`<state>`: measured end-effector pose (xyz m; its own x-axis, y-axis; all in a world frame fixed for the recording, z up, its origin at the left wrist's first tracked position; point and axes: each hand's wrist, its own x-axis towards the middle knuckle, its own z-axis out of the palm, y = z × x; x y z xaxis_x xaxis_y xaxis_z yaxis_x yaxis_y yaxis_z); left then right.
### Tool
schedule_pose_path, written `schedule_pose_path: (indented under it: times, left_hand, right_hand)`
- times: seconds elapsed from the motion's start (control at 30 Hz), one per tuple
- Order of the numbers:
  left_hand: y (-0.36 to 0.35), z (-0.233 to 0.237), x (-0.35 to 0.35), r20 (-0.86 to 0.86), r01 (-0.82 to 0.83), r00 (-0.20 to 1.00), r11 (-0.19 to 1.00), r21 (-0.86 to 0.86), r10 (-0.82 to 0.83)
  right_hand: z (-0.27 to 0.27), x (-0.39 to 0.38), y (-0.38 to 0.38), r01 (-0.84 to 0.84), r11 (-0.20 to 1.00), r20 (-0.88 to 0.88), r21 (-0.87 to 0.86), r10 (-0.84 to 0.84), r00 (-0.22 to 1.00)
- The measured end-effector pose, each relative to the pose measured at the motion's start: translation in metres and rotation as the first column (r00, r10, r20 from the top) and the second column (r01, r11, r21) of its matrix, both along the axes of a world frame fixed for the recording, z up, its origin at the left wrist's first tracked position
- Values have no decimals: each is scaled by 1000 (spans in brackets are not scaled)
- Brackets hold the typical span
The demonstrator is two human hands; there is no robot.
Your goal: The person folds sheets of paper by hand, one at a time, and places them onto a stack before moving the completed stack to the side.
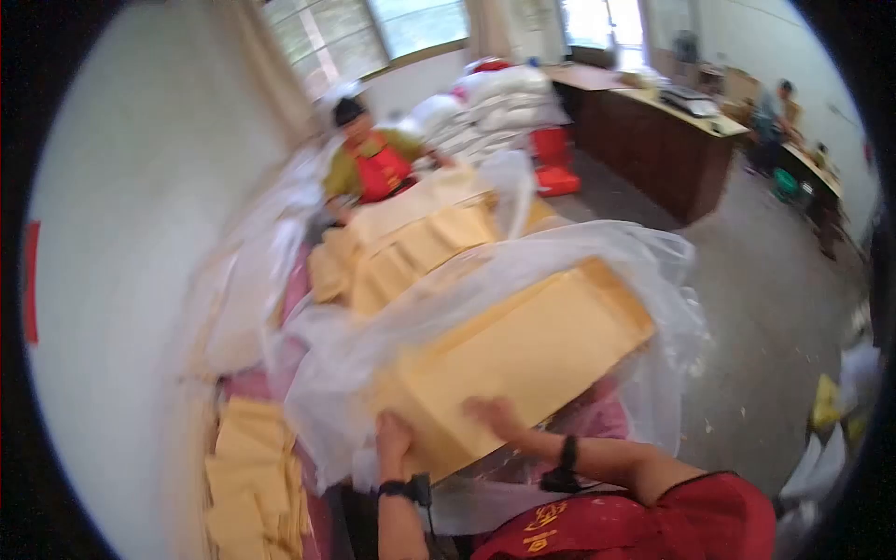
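Note:
A broad layered pile of brown kraft paper lies slanted in front of me on a sheet of clear plastic. At its near left corner, my left hand has its fingers closed at the paper's edge; how many layers they hold is hidden. My right hand rests on the top face near the front edge, its fingers stretched forward and slightly blurred. Both wrists wear dark bands.
Across the table a person in a red apron handles more brown paper pieces. Folded brown pieces lie at lower left. White sacks, a red chair and a long counter stand behind. Another person is far right.

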<state>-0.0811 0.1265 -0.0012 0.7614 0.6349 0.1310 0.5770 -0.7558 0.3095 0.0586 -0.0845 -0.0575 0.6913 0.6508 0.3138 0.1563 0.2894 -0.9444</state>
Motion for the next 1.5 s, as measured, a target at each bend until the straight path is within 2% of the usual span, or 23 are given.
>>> schedule_pose_path:
  times: [0.07,0.13,0.2,0.27,0.33,0.37,0.4,0.43,0.5,0.63,0.67,0.7,0.8,0.9,0.97,1.07,1.13,1.27,1.33,1.37,1.4,1.47,1.5]
  left_hand:
    - [-34,46,10,-233,-270,946,945,-184,224]
    - [-54,46,10,-21,-62,998,987,146,66]
    - [-63,18,27,47,65,996,984,164,-74]
    - [-62,-17,47,105,221,965,959,178,-241]
    - [-71,-36,61,102,219,967,965,142,-234]
    - [-74,-31,61,104,189,974,975,114,-201]
    - [-67,-35,64,86,211,971,967,144,-225]
    - [-66,-21,69,99,179,980,983,-49,-174]
    - [-54,-45,71,180,144,972,988,62,-153]
    - [-42,-48,77,198,138,972,990,-28,-129]
    - [-44,-42,76,50,152,987,988,28,-153]
    - [-47,-38,76,-102,166,982,983,81,-158]
    - [-44,-35,81,-191,121,976,991,66,-106]
    - [-77,39,89,-280,57,958,998,-36,-65]
    - [-76,34,91,-267,45,962,999,-30,-51]
    - [-73,19,89,-229,12,973,1000,3,-11]
    - [-67,-1,88,-200,-15,980,1000,23,20]
    - [-74,-38,76,325,233,930,960,-158,-172]
    - [-122,-24,68,358,148,932,965,-216,-63]
    - [-120,-46,66,332,222,933,950,-220,-141]
    - [-153,4,58,323,222,939,925,-308,-118]
    - [-158,-28,51,387,180,922,902,-393,-15]
    - [-164,-15,46,372,132,928,910,-392,26]
  right_hand:
    - [46,12,-45,47,995,-226,-91,-67,972]
    - [54,13,-61,58,980,-405,-190,-132,905]
    - [53,15,-71,16,910,-397,-415,-197,896]
    - [2,16,-64,-12,924,-370,-381,-141,918]
    - [-40,24,-65,73,848,216,-525,50,975]
    - [-37,17,-70,190,960,375,-207,-102,921]
    - [-13,7,-64,130,946,-194,-296,-193,962]
    - [42,7,-77,124,892,-114,-435,-192,975]
    - [77,17,-92,205,876,-48,-436,-251,967]
    - [83,34,-100,276,929,-244,-246,-335,910]
    - [81,38,-99,288,928,-334,-237,-356,873]
    - [82,39,-97,296,926,-335,-235,-363,870]
    - [93,28,-84,275,946,-239,-173,-311,920]
    - [146,15,-89,180,972,21,-152,-179,984]
    - [163,15,-97,267,958,176,-108,-246,953]
    - [139,33,-115,371,920,3,-123,-374,928]
    - [110,45,-135,401,905,-294,-139,-424,857]
    - [-20,55,-161,323,862,-442,-391,-484,755]
    - [28,36,-176,279,874,-569,-398,-474,672]
    - [31,37,-177,246,884,-568,-397,-447,691]
    - [27,36,-181,213,893,-561,-397,-420,713]
    - [-19,43,-187,204,910,-100,-360,-255,962]
    - [-14,38,-180,157,920,-116,-360,-211,971]
